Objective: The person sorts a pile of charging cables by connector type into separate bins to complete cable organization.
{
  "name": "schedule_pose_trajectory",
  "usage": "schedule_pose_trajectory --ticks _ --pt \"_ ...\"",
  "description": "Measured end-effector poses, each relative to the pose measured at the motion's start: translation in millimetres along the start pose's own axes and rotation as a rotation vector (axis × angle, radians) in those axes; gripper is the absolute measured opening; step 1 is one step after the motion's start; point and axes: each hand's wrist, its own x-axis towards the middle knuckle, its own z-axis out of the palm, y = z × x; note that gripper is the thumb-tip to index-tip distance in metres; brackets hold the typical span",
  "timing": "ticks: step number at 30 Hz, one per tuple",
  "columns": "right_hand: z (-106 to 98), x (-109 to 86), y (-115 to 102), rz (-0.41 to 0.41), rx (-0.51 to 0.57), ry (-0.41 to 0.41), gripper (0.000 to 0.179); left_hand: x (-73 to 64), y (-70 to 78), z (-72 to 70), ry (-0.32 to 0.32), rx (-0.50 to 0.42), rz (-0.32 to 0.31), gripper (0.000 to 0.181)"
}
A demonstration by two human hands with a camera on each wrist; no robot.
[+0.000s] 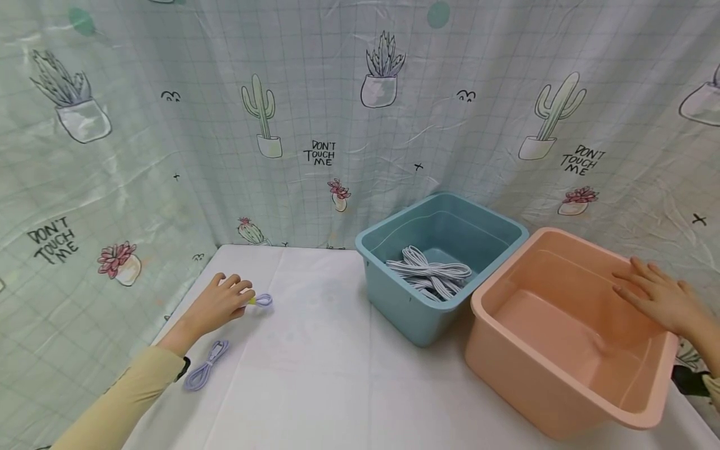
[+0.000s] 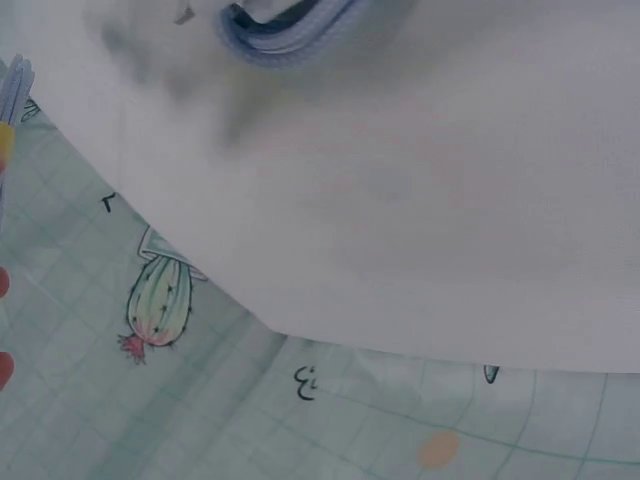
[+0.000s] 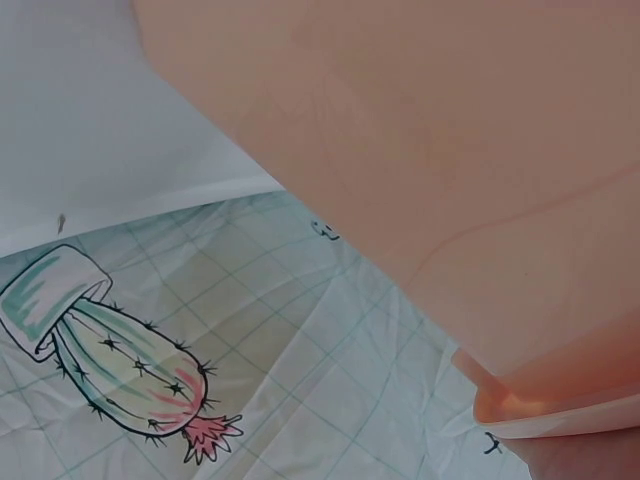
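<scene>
My left hand [image 1: 224,299] pinches a small bundle of pale lilac cable [image 1: 264,300] with a yellow band, over the left side of the table. In the left wrist view, this held bundle [image 2: 14,92] shows at the left edge beside red fingertips. Nearer me, close to the left sleeve, lies a second coiled lilac cable [image 1: 207,367] with a white tie. On the right, my right hand [image 1: 664,299] rests across the far right rim of an orange plastic bin [image 1: 520,362], its fingers extended. No objects show inside that bin.
Beside the orange bin stands a blue-grey bin [image 1: 394,306] holding several bundled white cables [image 1: 430,272]. Both bins sit on a white-covered table [image 1: 315,375]. A cactus-print curtain [image 1: 315,81] hangs behind it and along the sides.
</scene>
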Motion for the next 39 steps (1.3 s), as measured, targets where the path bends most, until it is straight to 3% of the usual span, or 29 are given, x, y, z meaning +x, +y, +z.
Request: schedule_pose_trajectory --ticks 7,16,32,39 --pt "-1.6 -0.5 -1.6 -0.003 0.001 -0.002 0.060 17.4 7.3 -13.6 0.031 -0.013 0.042 0.029" --pt "-3.6 1.8 -2.0 -0.008 0.005 -0.010 0.060 50.4 25.5 -37.8 0.038 0.000 0.101 0.029" --pt "-2.4 0.9 -0.6 -0.031 0.034 -0.010 0.058 116.5 48.5 -82.7 0.220 -0.024 0.188 0.025" --pt "-2.3 1.4 0.3 -0.001 0.021 -0.026 0.062 143.7 58.0 -100.7 0.300 -0.019 0.233 0.023"
